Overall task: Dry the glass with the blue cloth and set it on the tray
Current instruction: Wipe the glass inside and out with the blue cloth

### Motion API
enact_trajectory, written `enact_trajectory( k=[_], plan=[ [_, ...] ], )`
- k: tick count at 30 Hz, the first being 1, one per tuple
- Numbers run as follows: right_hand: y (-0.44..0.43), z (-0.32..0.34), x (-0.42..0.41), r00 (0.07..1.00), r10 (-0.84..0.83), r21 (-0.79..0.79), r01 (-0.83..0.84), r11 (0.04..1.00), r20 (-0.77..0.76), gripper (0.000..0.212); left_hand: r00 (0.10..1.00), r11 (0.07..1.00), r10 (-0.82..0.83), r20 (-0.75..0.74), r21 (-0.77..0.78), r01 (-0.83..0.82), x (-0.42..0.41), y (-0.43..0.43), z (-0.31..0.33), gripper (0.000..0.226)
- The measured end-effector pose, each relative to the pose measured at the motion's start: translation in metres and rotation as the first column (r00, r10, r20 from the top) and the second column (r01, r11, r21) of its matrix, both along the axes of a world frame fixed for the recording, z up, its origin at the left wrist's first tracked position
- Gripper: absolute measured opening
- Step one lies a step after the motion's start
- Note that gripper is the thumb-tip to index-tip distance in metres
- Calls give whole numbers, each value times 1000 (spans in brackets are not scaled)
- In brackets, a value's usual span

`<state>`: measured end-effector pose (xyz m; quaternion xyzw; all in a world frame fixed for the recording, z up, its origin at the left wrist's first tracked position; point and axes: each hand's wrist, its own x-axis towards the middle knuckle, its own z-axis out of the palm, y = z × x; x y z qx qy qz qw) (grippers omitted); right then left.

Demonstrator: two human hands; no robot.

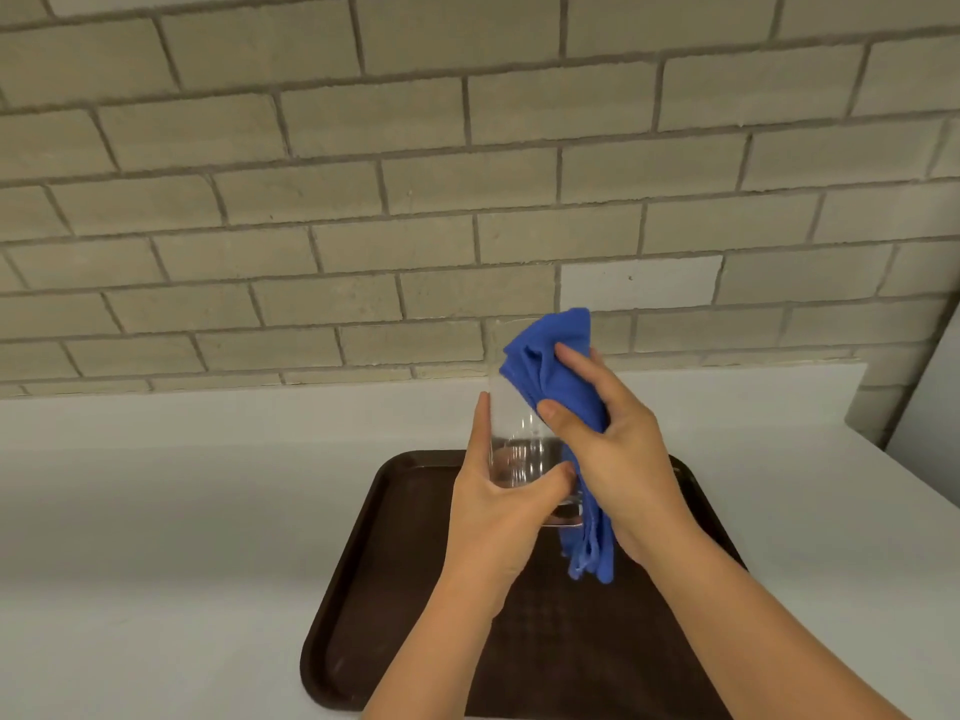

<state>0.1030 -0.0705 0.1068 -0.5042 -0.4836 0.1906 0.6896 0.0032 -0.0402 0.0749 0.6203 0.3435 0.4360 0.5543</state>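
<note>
Grey brick wall (363,174) behind, white bench (156,511) below, and a dark brown tray (384,589) lying on it toward 6 o'clock of the view. Above the tray's 12 o'clock edge our two grips meet, the left grip (493,517) at 9 o'clock and the right grip (613,459) at 3.

The right is bunched round the blue cloth (556,356), whose loose end hangs down toward the tray. The left is wrapped round the lower part of the glass (514,423), thumb across its near side. The glass stands roughly upright between them and appears lifted clear of the tray. The cloth is pressed to its upper wall and rim at about 1 o'clock.

We judge the task about midway. The wiping is under way, though we cannot tell whether the inside is dry. What is left, by our reading, is to finish the rub, lower the glass onto the tray and let go.
</note>
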Motion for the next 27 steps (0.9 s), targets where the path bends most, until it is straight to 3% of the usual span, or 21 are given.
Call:
enact_trajectory(
  k=[5,12,21,27],
  plan=[
    [9,17,12,1000,-1,-50,-1,999,-30,35,999,1000,3,-39,-19,-3,2,-2,5,97],
    [-11,-6,5,979,205,-57,-205,977,-5,36,999,1000,17,-50,-15,-18,0,2,9,96],
    [5,11,4,996,82,-104,-86,991,-39,30,995,998,56,-85,-3,-56,-1,1,3,98],
    [-9,-5,-2,977,210,-147,-202,968,43,32,991,997,60,-122,59,-53,-4,6,-1,93]
  ],
)
